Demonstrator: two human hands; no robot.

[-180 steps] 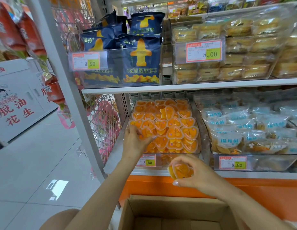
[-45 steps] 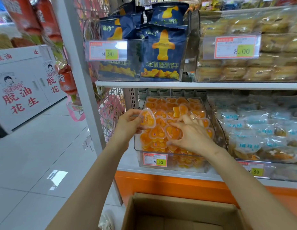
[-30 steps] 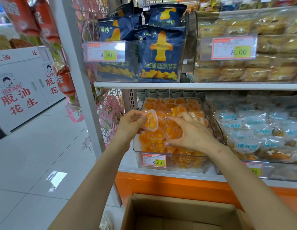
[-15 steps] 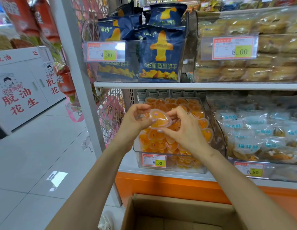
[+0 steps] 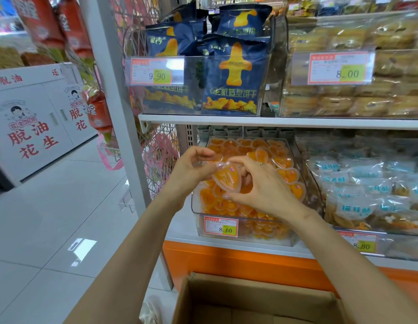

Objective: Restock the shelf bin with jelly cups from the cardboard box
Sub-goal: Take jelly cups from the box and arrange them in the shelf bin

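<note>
A clear shelf bin (image 5: 245, 232) on the lower shelf is heaped with several orange heart-shaped jelly cups (image 5: 285, 176). In front of the bin, one jelly cup (image 5: 226, 177) is held tilted in the air. My right hand (image 5: 261, 185) pinches it between thumb below and fingers above. My left hand (image 5: 191, 169) is beside its left edge with fingers curled, fingertips at the cup's upper corner. The open cardboard box (image 5: 250, 298) stands on the floor below my arms; its inside is mostly out of view.
Blue biscuit bags (image 5: 233, 73) fill a bin on the shelf above, next to wrapped cakes (image 5: 357, 90). Pale blue packets (image 5: 367, 190) sit in the bin right of the jelly. A white shelf post (image 5: 119, 113) rises on the left beside tiled floor (image 5: 51, 218).
The single jelly cup passed from my left hand into my right hand's pinch and turned more upright. Both hands stay just in front of the bin.
</note>
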